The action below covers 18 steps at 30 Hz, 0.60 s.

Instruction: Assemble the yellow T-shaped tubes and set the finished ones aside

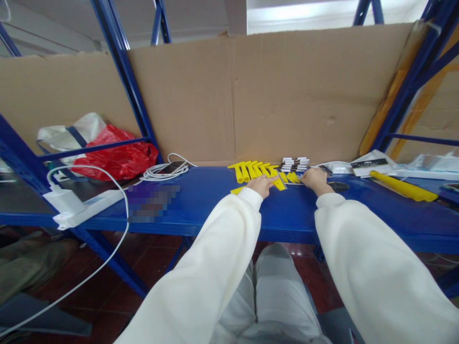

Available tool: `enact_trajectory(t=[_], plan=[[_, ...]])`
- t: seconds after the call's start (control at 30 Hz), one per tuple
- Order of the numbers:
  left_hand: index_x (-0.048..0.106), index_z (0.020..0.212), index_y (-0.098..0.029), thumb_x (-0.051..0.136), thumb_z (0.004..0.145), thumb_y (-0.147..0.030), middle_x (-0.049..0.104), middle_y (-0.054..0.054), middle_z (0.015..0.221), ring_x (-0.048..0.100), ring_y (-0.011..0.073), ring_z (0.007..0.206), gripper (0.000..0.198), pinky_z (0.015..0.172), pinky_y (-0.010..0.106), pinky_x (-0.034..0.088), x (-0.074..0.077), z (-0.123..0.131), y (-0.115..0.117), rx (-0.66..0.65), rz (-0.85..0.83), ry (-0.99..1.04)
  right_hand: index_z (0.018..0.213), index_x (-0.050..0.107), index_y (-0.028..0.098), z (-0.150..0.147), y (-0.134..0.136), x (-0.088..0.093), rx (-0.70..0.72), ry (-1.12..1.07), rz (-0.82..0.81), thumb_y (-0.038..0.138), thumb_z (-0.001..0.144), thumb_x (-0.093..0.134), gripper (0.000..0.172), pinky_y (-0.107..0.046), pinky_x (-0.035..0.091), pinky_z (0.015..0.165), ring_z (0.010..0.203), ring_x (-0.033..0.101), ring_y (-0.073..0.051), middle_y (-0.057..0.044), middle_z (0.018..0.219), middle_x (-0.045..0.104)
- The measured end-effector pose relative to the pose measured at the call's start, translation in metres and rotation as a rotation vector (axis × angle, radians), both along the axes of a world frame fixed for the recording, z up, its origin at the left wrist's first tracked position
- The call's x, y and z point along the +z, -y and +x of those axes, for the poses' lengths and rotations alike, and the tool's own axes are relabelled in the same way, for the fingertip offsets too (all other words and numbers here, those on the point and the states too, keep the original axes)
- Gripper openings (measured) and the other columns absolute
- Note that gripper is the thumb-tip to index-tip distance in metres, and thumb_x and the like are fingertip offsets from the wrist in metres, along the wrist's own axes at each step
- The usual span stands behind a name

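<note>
My left hand (261,185) is closed at the near end of a yellow T-shaped plastic tool (279,184), its fingers bent over the handle. Just behind it lies a row of several similar yellow T-shaped tools (246,173), side by side with hollow handle ends towards me. My right hand (315,179) is closed near several small yellow pieces (293,177); anything between its fingertips is too small to make out. Behind these pieces sits a stack of small white-and-black packets (294,164). Part of another yellow piece (236,190) shows beside my left wrist.
The blue shelf (201,200) has cardboard behind it and blue uprights at both sides. At left are a coiled white cable (165,172), a power strip (96,205) and a red bag (122,153). A yellow roll-shaped thing (403,186) and a white packet (373,165) lie right.
</note>
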<state>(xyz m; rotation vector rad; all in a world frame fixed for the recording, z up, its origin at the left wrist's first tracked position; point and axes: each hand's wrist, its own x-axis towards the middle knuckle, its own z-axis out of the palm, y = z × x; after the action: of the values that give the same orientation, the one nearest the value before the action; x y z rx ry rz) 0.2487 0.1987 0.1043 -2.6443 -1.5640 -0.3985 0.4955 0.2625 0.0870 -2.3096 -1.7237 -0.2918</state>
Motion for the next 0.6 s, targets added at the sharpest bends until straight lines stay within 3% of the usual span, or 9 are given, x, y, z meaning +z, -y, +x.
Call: enact_trajectory(t=[0.27, 0.37, 0.5, 0.6], plan=[[0.055, 0.165, -0.04, 0.047, 0.113, -0.029, 0.073, 0.007, 0.137, 0.07, 0.023, 0.132, 0.054, 0.108, 0.03, 0.054, -0.001, -0.001, -0.002, -0.017, 0.004, -0.015, 0.105, 0.084, 0.009, 0.007, -0.007, -0.005, 0.017, -0.053, 0.057, 0.025, 0.088, 0.069, 0.028, -0.05, 0.054, 0.103, 0.12, 0.072, -0.04, -0.028, 0.114, 0.078], [0.055, 0.165, -0.04, 0.046, 0.113, -0.028, 0.073, 0.007, 0.138, 0.071, 0.023, 0.132, 0.055, 0.108, 0.029, 0.054, -0.001, -0.001, -0.002, -0.024, 0.006, -0.031, 0.092, 0.083, 0.012, 0.006, -0.007, -0.001, 0.041, -0.17, 0.127, 0.021, 0.082, 0.07, 0.018, -0.049, 0.055, 0.1, 0.114, 0.075, -0.039, -0.024, 0.104, 0.08], [0.056, 0.165, -0.04, 0.046, 0.112, -0.026, 0.073, 0.007, 0.141, 0.069, 0.0233, 0.136, 0.056, 0.111, 0.03, 0.054, 0.0, -0.001, 0.0, -0.07, 0.012, -0.078, 0.07, 0.075, 0.019, -0.003, -0.006, 0.006, 0.237, -0.498, 0.301, 0.023, 0.08, 0.071, 0.011, -0.038, 0.058, 0.086, 0.092, 0.076, -0.032, -0.01, 0.074, 0.076], [0.055, 0.165, -0.04, 0.045, 0.112, -0.023, 0.072, 0.007, 0.143, 0.068, 0.0234, 0.137, 0.057, 0.112, 0.031, 0.054, 0.001, 0.0, 0.002, -0.094, 0.022, -0.106, 0.063, 0.071, 0.021, -0.016, -0.004, 0.007, 0.431, -0.737, 0.352, 0.03, 0.076, 0.077, 0.018, -0.036, 0.058, 0.083, 0.084, 0.073, -0.027, -0.006, 0.072, 0.074]])
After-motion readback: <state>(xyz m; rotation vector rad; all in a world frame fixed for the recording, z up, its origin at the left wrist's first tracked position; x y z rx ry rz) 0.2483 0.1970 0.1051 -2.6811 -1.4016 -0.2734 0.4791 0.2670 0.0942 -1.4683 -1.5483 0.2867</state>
